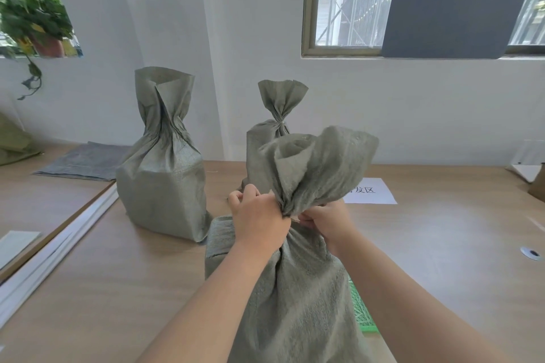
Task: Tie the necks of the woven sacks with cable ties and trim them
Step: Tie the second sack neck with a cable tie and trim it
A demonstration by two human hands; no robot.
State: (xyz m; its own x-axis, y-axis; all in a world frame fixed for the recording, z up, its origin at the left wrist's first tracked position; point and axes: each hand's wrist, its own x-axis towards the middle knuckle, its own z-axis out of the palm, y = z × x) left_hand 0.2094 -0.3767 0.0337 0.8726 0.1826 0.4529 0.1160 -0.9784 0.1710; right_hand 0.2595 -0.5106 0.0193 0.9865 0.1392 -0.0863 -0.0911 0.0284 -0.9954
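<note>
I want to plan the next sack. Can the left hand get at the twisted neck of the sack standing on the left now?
Probably yes, once it lets go. The left hand now grips the near sack's gathered neck. The left sack stands apart, with bare table before it and nothing blocking its neck.

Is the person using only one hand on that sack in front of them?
No, both the left hand and the right hand are closed around the gathered neck of the near sack.

One head-worn wide-angle view faces forward and down, close over the wooden table (427, 244).
</note>
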